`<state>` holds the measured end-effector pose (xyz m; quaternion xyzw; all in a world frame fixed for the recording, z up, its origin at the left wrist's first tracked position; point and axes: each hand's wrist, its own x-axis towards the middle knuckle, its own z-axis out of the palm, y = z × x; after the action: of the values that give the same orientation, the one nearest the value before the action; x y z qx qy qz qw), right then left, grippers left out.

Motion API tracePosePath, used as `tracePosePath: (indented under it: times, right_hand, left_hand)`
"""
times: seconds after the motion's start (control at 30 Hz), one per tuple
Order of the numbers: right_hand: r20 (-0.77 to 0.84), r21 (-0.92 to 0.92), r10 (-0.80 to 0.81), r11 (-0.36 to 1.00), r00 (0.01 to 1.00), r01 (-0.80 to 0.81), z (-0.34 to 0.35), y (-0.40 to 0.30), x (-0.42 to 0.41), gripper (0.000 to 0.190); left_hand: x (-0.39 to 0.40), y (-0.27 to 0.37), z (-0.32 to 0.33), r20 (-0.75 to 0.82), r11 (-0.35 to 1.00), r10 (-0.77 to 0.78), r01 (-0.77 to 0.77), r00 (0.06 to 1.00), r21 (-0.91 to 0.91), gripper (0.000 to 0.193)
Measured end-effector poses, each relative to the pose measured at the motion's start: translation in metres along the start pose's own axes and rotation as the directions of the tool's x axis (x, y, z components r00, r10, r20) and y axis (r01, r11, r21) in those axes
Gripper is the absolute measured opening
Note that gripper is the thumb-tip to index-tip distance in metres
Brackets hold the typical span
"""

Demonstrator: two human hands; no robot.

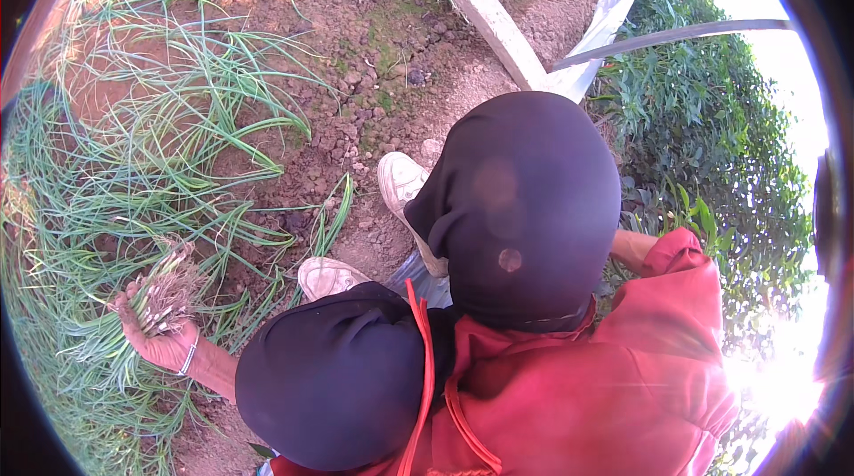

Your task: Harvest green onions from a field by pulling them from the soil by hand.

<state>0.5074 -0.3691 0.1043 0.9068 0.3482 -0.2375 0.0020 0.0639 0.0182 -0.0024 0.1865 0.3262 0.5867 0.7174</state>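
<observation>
My left hand (159, 345), with a bracelet at the wrist, grips a bunch of spring onions (160, 306) at the left. Pale stem ends and tangled brown roots point up out of the grip, and green leaves hang below. More of the same long green onion leaves (220, 162) surround that hand, many bent low over the soil. My right hand is out of view; only its forearm (630, 249) shows behind my raised knee (527, 196) in dark trousers.
Bare, cloddy soil (360, 102) lies before my pale shoes (400, 176). A pale beam (480, 9) slants across it. A curved bar (674, 39) and clear plastic sheeting (604, 25) edge the bed. Dense leafy plants (707, 115) stand on the right. Sun glares at lower right.
</observation>
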Motion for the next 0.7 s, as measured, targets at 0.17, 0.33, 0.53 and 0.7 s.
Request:
tracePosePath:
  times: [0.17, 0.33, 0.53, 0.7]
  right_hand:
    - [0.056, 0.008, 0.024, 1.0, 0.998, -0.024, 0.033, 0.016, -0.083, 0.04]
    - [0.067, -0.008, 0.051, 0.999, 0.996, -0.05, 0.045, 0.044, -0.152, 0.038]
    - [0.071, 0.016, 0.063, 0.998, 0.996, -0.064, 0.057, 0.088, -0.204, 0.036]
    - [0.106, 0.109, 0.053, 0.992, 0.993, -0.065, 0.083, 0.141, -0.22, 0.035]
  left_hand:
    - [0.032, -0.007, 0.004, 0.079, 0.962, 0.176, -0.188, 0.981, 0.196, 0.027]
    - [0.045, -0.013, 0.018, 0.136, 0.999, -0.02, 0.026, 0.991, -0.045, 0.028]
    - [0.051, -0.011, 0.013, 0.157, 0.997, -0.073, 0.073, 0.985, 0.006, 0.025]
    - [0.03, -0.015, 0.041, 0.19, 0.992, -0.077, 0.056, 0.979, 0.111, 0.026]
